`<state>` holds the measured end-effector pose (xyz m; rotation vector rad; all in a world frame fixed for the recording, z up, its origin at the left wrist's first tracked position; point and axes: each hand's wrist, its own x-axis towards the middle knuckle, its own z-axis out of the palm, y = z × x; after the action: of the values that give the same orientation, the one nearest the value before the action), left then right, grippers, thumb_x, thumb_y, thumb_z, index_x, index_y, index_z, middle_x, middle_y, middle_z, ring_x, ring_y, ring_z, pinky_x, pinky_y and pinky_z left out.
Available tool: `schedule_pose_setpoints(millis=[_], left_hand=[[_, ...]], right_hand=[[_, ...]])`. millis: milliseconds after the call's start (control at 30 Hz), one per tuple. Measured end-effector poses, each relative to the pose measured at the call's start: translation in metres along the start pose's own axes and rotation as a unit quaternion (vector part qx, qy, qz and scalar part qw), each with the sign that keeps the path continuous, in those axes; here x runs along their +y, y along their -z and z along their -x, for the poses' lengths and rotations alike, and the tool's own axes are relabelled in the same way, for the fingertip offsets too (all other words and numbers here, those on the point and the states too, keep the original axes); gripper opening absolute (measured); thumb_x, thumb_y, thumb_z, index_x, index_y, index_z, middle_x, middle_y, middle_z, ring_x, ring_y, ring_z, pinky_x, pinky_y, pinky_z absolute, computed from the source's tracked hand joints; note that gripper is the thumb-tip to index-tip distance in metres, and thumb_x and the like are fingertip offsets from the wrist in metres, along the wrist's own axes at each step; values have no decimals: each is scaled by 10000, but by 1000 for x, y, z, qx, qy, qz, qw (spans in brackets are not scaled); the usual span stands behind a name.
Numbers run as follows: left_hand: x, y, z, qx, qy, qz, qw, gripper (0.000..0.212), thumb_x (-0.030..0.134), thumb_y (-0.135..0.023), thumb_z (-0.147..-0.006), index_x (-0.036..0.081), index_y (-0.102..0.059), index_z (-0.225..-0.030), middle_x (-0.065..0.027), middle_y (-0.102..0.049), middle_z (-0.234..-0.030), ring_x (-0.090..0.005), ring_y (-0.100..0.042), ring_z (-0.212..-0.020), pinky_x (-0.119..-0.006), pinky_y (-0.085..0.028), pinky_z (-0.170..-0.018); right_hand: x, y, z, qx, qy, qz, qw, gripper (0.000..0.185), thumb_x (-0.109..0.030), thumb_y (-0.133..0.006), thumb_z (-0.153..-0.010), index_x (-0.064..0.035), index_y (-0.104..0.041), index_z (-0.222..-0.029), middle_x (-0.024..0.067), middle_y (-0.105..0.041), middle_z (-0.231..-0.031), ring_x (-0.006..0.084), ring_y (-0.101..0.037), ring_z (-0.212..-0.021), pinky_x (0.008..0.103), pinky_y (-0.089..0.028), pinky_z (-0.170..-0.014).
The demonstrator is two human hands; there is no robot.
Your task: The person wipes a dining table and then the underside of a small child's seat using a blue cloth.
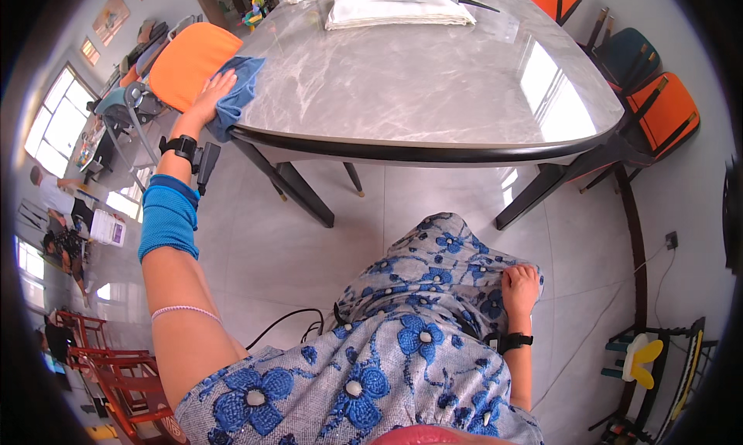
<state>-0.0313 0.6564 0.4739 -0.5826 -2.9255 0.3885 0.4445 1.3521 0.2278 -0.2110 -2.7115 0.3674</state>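
My left hand lies with its fingers stretched out over a blue cloth at the left edge of a grey marble-patterned table. Part of the cloth hangs over the corner. Just beyond that hand is an orange chair, beside the table. Lower right, my right hand has its fingers curled into the skirt of a grey dress with blue flowers. Both wrists carry black straps, and a blue sleeve band covers the left forearm.
A folded white cloth sits at the table's far end. Black table legs slant to the tiled floor. Orange and dark chairs stand along the right wall. A cable crosses the floor there. Red wooden chairs and people are at left.
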Motion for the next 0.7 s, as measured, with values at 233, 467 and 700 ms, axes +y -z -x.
schedule_pose_setpoints(millis=[233, 467, 700], left_hand=[[80, 33, 13, -9, -27, -40, 999, 575, 295, -396, -1024, 264, -251, -1579, -24, -181, -1674, -369, -223, -1513, -505, -216, -1218], [248, 124, 35, -29, 1, 126, 992, 627, 594, -235, -1044, 286, -251, -1589, -167, -201, -1652, -429, -186, -1509, -533, -138, -1217], [368, 175, 15, -72, -161, 170, 970, 782, 710, -273, -986, 229, -226, -1602, -207, -115, -1662, -432, -61, -1531, -528, -60, -1229]], right_hand=[[12, 10, 1, 8, -26, -1, 1000, 84, -133, -680, -813, -67, -718, -849, 89, -712, -924, 300, -627, -1022, 449, -437, -1020], [-3, 29, -14, 3, 0, -5, 1000, 96, -140, -689, -817, -65, -713, -873, 103, -713, -935, 315, -631, -976, 431, -459, -952], [-16, 39, -7, -4, 9, 15, 1000, 94, -151, -683, -827, -83, -708, -886, 70, -713, -905, 291, -639, -906, 415, -441, -954]])
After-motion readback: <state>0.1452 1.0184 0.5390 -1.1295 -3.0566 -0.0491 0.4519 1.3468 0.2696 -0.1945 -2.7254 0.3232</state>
